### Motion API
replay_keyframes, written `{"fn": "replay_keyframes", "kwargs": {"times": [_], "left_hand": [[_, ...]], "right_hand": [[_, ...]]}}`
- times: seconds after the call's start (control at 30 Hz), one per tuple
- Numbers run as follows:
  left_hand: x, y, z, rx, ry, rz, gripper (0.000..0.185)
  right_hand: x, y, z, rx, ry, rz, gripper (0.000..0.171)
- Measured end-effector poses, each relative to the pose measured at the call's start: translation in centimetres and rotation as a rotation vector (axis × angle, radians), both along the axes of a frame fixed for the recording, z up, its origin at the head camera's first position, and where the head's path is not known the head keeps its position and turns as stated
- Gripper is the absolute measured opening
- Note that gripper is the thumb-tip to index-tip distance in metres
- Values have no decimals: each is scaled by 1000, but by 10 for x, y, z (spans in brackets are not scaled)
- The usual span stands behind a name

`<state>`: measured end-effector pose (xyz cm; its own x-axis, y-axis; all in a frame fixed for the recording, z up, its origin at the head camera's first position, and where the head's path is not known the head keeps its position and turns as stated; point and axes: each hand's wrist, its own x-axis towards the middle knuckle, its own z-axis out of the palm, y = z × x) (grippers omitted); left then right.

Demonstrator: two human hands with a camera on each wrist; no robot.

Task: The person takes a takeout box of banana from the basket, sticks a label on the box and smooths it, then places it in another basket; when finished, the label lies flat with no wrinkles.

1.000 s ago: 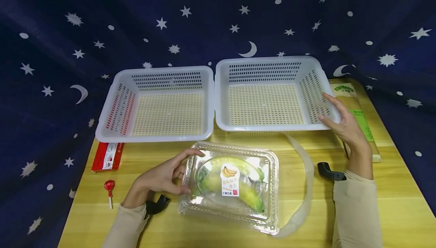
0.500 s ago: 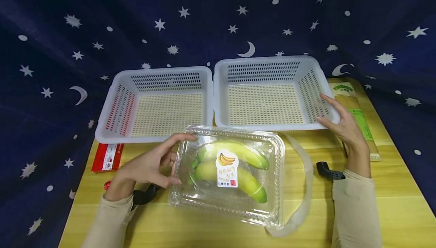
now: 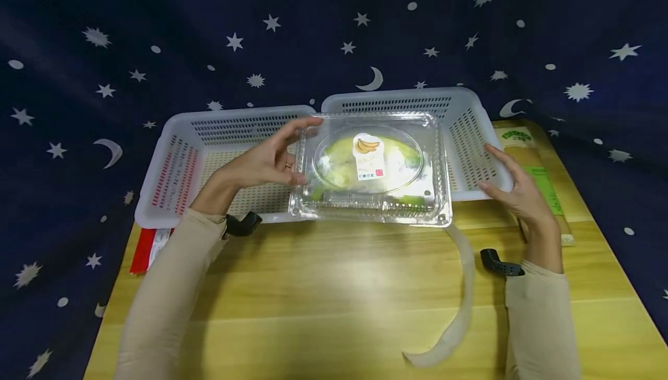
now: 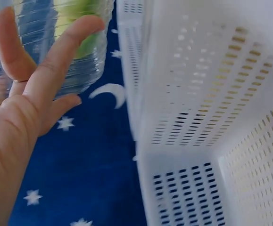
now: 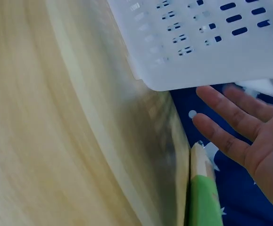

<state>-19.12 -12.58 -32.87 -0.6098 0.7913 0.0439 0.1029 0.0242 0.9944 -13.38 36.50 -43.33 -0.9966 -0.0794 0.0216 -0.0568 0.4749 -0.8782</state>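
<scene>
A clear plastic clamshell box (image 3: 440,171) holds green-yellow bananas (image 3: 339,165) under a banana label (image 3: 369,159). My left hand (image 3: 263,162) grips the box at its left edge, thumb and fingers apart, and carries it above the right white basket (image 3: 469,101). In the left wrist view, fingertips (image 4: 86,26) lie against the ribbed side of the box (image 4: 89,77). At the right basket's right rim rests my right hand (image 3: 524,197), its fingers spread and loosely straight. The box hides most of this basket's inside.
A second white basket (image 3: 174,122) stands to the left, beside the right one. Under its front corner lies a red packet (image 3: 143,252). A packet with a green band (image 3: 545,185) lies at the far right. A translucent strip (image 3: 451,333) curves across the wooden table (image 3: 323,310).
My left hand has lifted the banana box off the table and moved it forward over the right basket. The left arm now covers the lollipop. My right hand has stayed at the rim.
</scene>
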Motion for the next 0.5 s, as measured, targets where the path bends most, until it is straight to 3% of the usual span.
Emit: {"fn": "replay_keyframes", "kwargs": {"times": [0.07,0.23,0.37,0.5], "left_hand": [[-18,9,-4,-18,-13,1,92],[-55,32,-19,-45,-65,-10,89],[-75,51,-27,-88,-49,-6,87],[-88,69,-32,-148,-60,14,86]], "right_hand": [[0,0,0,73,31,1,75],[-1,-2,1,127,52,10,76],[-1,-3,4,149,54,-8,77],[-2,-6,6,174,67,-10,77]]}}
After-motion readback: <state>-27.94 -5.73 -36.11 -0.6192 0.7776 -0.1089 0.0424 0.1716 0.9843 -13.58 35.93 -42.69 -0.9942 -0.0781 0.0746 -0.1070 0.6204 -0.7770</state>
